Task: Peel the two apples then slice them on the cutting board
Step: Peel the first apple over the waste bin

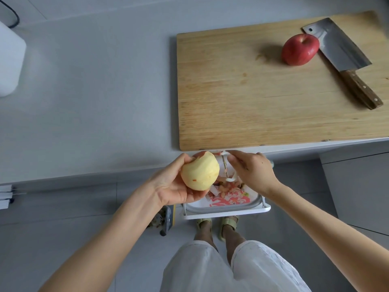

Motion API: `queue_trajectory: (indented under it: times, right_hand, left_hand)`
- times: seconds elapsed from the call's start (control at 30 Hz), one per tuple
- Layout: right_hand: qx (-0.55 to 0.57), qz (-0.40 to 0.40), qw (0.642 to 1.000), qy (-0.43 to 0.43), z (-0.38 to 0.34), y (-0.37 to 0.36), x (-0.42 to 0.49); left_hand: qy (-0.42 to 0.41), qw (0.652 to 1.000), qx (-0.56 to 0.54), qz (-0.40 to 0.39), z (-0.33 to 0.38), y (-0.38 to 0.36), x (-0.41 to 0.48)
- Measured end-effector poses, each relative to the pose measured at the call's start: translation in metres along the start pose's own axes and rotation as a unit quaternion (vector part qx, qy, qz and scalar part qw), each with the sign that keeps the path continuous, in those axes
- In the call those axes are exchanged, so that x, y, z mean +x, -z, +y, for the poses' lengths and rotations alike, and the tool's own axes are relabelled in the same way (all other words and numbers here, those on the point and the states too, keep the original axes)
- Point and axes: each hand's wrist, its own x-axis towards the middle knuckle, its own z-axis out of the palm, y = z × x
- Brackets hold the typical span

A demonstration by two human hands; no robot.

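My left hand (172, 184) holds a mostly peeled apple (200, 170), pale yellow with a little red skin left at its top. Just right of it, my right hand (252, 169) grips a white peeler (225, 167) with a strip of peel on its blade. Both hands are off the counter's front edge, above a white bin (227, 211) holding peels. A whole red apple (300, 49) lies at the far right of the wooden cutting board (242, 91), touching the blade of a cleaver (341, 57) with a wooden handle.
The grey counter (94, 102) stretches left of the board. A white container (10, 62) stands at the far left edge. Below are the floor, my legs and sandalled feet (216, 226), and a small object (164, 220) left of the bin.
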Motion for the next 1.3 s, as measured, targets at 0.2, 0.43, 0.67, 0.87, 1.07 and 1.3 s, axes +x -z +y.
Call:
queue_trajectory:
  times: [0.2,0.43,0.67,0.87,1.07,1.3]
  right_hand:
    - [0.295,-0.098,0.941,-0.135,-0.017,0.012,-0.006]
    - [-0.016,0.111,0.985,0.127,-0.023,0.021,-0.003]
    - [-0.124,0.162,0.965,0.166,-0.035,0.022,-0.003]
    - [-0.129,0.188,0.969,0.091,-0.047,0.020,-0.003]
    - [-0.103,0.172,0.977,0.075,-0.045,0.022,-0.006]
    - [-0.142,0.190,0.965,0.112,-0.053,0.018,-0.008]
  left_hand:
    - [-0.081,0.994,0.036,-0.060,-0.004,0.003,0.002]
    - [-0.159,0.952,0.258,0.042,-0.007,-0.011,-0.001]
    - [-0.160,0.963,0.216,0.027,-0.010,-0.015,0.001]
    - [-0.213,0.963,0.162,0.008,-0.013,-0.015,0.007]
    - [-0.212,0.968,0.107,-0.077,-0.014,-0.003,0.011]
    - [-0.252,0.956,0.113,-0.094,-0.022,-0.005,0.009]
